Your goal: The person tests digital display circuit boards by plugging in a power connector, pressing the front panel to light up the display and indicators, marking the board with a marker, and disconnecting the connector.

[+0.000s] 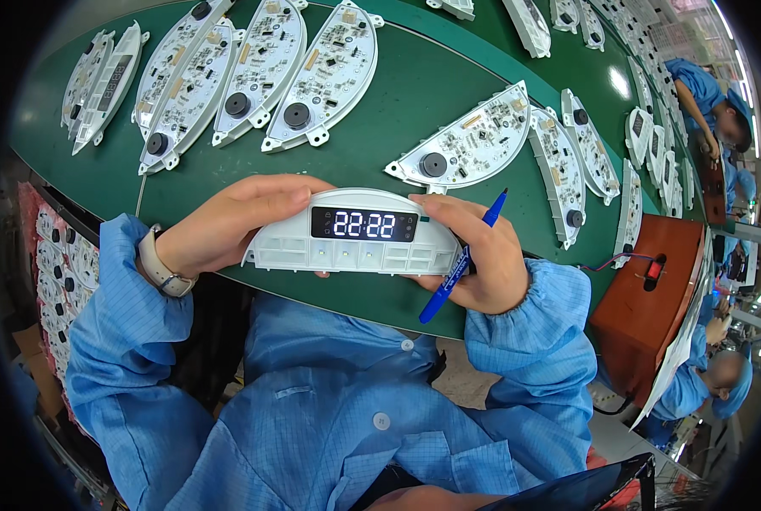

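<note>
Between my two hands is a white half-moon display panel (351, 254), its curved edge away from me. A black window (363, 225) in it shows lit white digits, and small lights glow in the cells below. My left hand (231, 220) grips the panel's left end, thumb along the top edge. At the other end my right hand (491, 255) is closed on the panel and also holds a blue marker pen (445, 289), which slants across the palm. Just beyond the panel, a similar white unit (474, 140) lies with its circuit board and round black buzzer facing up.
Several more half-moon units (325, 77) stand in a row on the green table (227, 175). Others (559, 175) lie to the right. A brown box (653, 298) with a red switch and wires stands at the right edge. People in blue (711, 98) work farther right.
</note>
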A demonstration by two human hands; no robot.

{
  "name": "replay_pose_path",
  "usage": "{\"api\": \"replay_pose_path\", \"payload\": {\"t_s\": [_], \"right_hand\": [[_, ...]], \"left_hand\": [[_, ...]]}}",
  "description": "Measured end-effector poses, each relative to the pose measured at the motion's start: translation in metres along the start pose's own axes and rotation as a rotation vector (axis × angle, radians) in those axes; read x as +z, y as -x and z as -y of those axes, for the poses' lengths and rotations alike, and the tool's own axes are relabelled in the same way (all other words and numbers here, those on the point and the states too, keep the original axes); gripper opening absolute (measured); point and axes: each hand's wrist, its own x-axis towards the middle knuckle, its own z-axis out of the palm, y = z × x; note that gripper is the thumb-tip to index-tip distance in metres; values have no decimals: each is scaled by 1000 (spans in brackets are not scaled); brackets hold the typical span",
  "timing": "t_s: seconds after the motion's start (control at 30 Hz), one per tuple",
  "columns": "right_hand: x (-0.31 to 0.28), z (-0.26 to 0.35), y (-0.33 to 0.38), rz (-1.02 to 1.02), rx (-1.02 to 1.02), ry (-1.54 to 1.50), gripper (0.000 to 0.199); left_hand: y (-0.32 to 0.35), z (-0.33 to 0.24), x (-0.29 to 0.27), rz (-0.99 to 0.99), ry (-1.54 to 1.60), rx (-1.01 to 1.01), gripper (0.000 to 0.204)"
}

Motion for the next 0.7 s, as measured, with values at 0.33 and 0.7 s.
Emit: {"api": "replay_pose_path", "payload": {"t_s": [0.33, 0.7], "right_hand": [[-1, 1, -1, 4, -7, -3, 69], [3, 0, 2, -20, 4, 9, 72]], "left_hand": [[1, 2, -1, -16, 15, -4, 39], [1, 3, -2, -2, 11, -5, 39]]}}
